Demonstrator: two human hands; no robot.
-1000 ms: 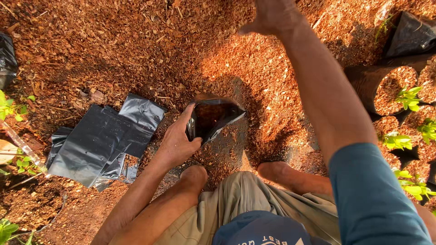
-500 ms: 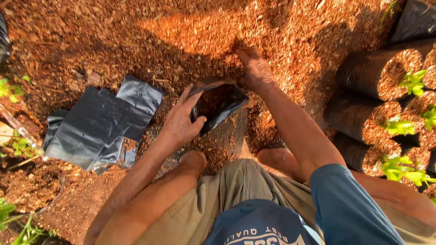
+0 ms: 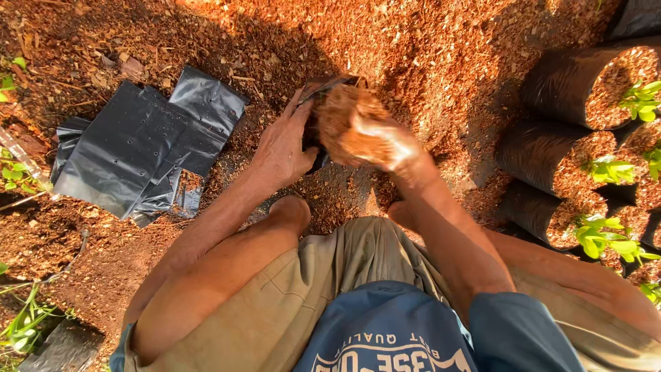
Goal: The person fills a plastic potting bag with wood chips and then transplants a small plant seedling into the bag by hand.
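My left hand grips the rim of a small black plastic grow bag and holds its mouth open, just in front of my knees. My right hand is cupped around a heap of reddish-brown wood-chip soil, right over the bag's opening. The soil and the hand hide most of the bag. Loose soil of the same kind covers the ground all around.
A pile of flat empty black bags lies on the ground to the left. Filled black bags with green seedlings stand in rows at the right. Weeds grow at the left edge. My bent legs fill the bottom.
My right hand was reaching out to the soil far ahead; it has come back with a handful and now sits over the bag's mouth. The left hand kept its hold on the bag.
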